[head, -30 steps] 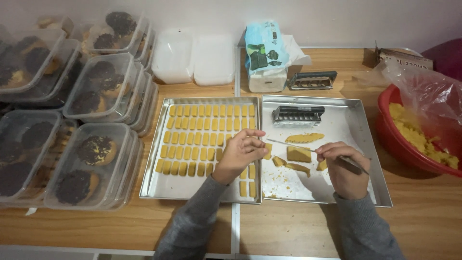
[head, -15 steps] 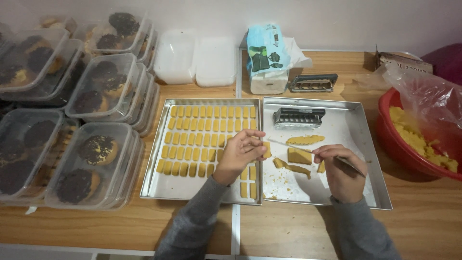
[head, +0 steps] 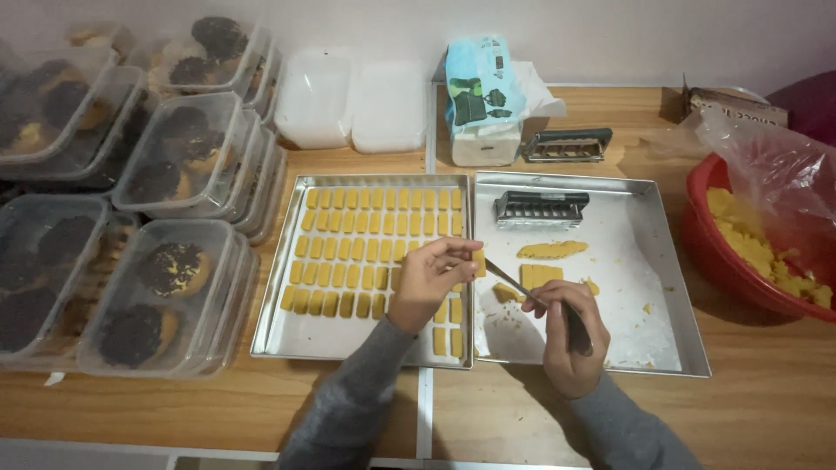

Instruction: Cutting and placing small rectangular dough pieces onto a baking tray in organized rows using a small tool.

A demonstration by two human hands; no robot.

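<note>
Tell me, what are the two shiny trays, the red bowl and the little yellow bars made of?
The left tray and right tray look like metal, probably aluminium or steel: silver-grey, dull shine, thin folded rims. The red bowl seems to be plastic, going by its smooth, glossy, evenly coloured wall. The yellow bars look like soft raw dough: matte, slightly uneven edges.

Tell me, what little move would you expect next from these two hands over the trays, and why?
Probably the left hand sets its small dough piece down at the unfinished end of the rows in the left tray. The right hand holds a knife beside cut dough in the right tray.
</note>
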